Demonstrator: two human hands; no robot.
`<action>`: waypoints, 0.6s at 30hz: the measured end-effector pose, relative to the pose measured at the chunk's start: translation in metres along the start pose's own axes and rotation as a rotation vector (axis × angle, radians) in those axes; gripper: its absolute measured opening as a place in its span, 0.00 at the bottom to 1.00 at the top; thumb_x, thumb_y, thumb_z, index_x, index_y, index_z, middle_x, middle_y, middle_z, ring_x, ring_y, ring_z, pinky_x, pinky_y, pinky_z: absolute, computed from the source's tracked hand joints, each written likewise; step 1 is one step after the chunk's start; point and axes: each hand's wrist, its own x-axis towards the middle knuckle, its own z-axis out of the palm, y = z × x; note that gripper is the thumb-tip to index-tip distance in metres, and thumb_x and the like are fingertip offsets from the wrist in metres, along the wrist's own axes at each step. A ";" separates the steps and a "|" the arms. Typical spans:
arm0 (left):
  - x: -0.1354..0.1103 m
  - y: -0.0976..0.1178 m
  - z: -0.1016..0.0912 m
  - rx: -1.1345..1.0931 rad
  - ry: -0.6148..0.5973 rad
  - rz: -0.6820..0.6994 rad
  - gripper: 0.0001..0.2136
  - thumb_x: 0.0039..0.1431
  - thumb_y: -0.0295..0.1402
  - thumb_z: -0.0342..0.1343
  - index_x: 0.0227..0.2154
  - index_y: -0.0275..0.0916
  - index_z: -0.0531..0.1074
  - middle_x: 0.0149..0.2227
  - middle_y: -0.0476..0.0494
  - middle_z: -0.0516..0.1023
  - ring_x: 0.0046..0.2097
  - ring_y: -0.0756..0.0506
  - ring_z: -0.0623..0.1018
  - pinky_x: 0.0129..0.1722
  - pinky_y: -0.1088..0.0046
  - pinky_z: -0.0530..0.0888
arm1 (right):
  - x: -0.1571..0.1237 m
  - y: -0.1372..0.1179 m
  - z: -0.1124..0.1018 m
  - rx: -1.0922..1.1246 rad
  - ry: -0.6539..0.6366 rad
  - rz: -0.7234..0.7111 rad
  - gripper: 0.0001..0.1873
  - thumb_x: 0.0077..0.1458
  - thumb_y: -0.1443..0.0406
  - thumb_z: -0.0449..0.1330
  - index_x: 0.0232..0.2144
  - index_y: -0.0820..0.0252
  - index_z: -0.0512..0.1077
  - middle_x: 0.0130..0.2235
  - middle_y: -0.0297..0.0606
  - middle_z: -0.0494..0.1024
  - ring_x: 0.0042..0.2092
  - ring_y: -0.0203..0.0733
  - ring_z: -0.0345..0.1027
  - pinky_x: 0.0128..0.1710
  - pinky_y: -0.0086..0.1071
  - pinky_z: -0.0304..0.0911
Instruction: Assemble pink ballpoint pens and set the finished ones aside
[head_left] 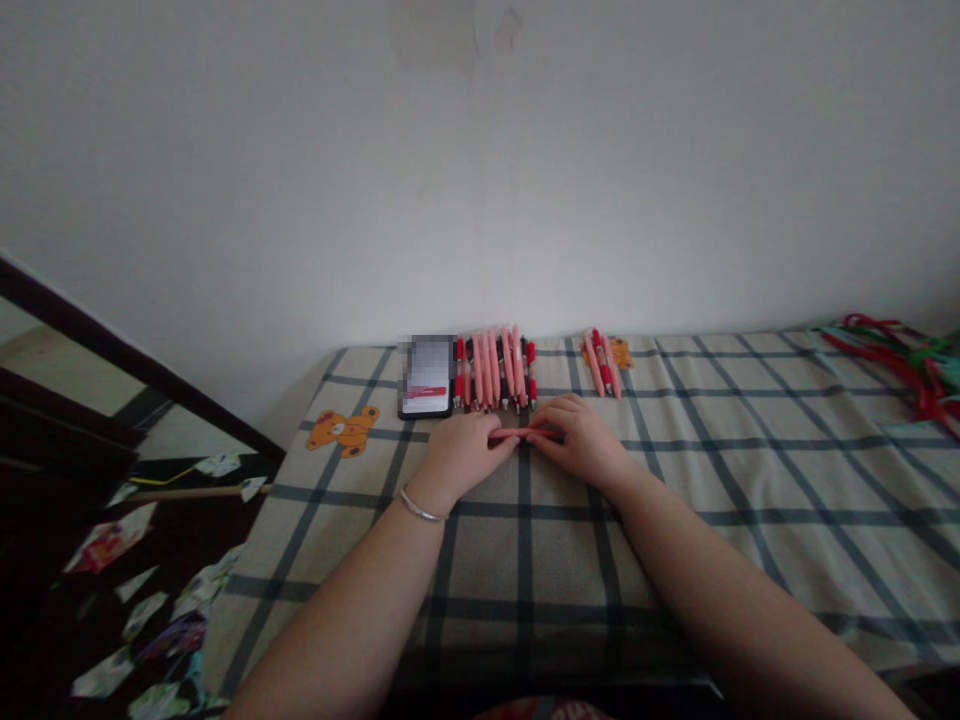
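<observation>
My left hand (459, 455) and my right hand (581, 440) meet over a checked cloth, fingers closed on the two ends of one pink pen (525, 433) held level between them. Just beyond them lies a row of several pink and red pens (495, 370) side by side. A smaller group of pink and red pens (602, 364) lies further right. A silver bangle (420, 508) circles my left wrist.
A phone (427, 376) lies left of the pen row. The checked cloth (720, 470) with an orange bear print (341, 430) covers the surface against a white wall. Red and green strips (907, 365) lie at the far right. Paper scraps (135, 590) litter the dark floor at left.
</observation>
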 end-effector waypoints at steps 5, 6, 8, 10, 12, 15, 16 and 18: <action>0.000 -0.001 0.001 0.011 0.017 0.021 0.18 0.58 0.48 0.46 0.28 0.40 0.72 0.30 0.44 0.76 0.32 0.46 0.73 0.27 0.72 0.59 | -0.001 0.001 0.001 0.006 0.007 0.014 0.02 0.51 0.64 0.60 0.30 0.56 0.72 0.33 0.37 0.75 0.39 0.43 0.65 0.41 0.37 0.61; 0.000 -0.001 0.001 0.011 0.017 0.020 0.18 0.58 0.48 0.46 0.28 0.40 0.72 0.30 0.44 0.76 0.31 0.46 0.73 0.27 0.72 0.59 | -0.001 0.001 0.001 0.005 0.008 0.019 0.02 0.50 0.65 0.61 0.30 0.56 0.72 0.33 0.37 0.75 0.39 0.43 0.65 0.41 0.37 0.61; 0.000 -0.001 0.001 0.006 0.010 0.016 0.18 0.58 0.48 0.46 0.28 0.39 0.72 0.30 0.44 0.76 0.31 0.46 0.73 0.27 0.72 0.59 | -0.001 0.001 0.001 0.005 0.004 0.026 0.03 0.49 0.66 0.62 0.31 0.56 0.72 0.33 0.37 0.75 0.40 0.43 0.65 0.41 0.36 0.61; 0.000 -0.001 0.001 0.003 0.008 0.018 0.19 0.58 0.49 0.46 0.28 0.39 0.72 0.30 0.43 0.76 0.31 0.46 0.73 0.27 0.72 0.58 | -0.001 0.001 0.002 0.008 -0.006 0.030 0.04 0.49 0.67 0.61 0.31 0.56 0.71 0.32 0.37 0.74 0.39 0.43 0.64 0.41 0.36 0.60; 0.000 -0.001 0.001 0.006 0.016 0.026 0.18 0.58 0.48 0.46 0.28 0.39 0.72 0.30 0.43 0.76 0.31 0.46 0.73 0.27 0.72 0.59 | -0.001 0.001 0.002 0.007 -0.016 0.035 0.04 0.49 0.67 0.61 0.31 0.57 0.71 0.32 0.36 0.74 0.39 0.43 0.64 0.41 0.36 0.60; 0.000 -0.002 0.002 0.008 0.022 0.030 0.18 0.58 0.48 0.46 0.29 0.39 0.72 0.30 0.44 0.76 0.31 0.46 0.73 0.27 0.72 0.59 | -0.001 0.000 0.001 0.006 -0.026 0.042 0.04 0.49 0.67 0.61 0.31 0.57 0.71 0.32 0.36 0.74 0.39 0.43 0.64 0.41 0.36 0.60; 0.000 -0.002 0.002 0.007 0.021 0.028 0.18 0.58 0.48 0.46 0.28 0.39 0.72 0.30 0.44 0.76 0.31 0.46 0.73 0.27 0.72 0.59 | -0.001 0.000 0.001 0.005 -0.027 0.042 0.04 0.49 0.67 0.61 0.32 0.57 0.71 0.32 0.36 0.74 0.39 0.43 0.64 0.41 0.36 0.60; 0.000 -0.002 0.002 0.002 0.017 0.028 0.18 0.58 0.48 0.46 0.28 0.39 0.72 0.30 0.44 0.76 0.31 0.46 0.73 0.27 0.72 0.58 | -0.001 -0.002 0.001 0.006 -0.030 0.040 0.05 0.49 0.66 0.61 0.32 0.57 0.71 0.33 0.36 0.74 0.39 0.42 0.64 0.41 0.36 0.60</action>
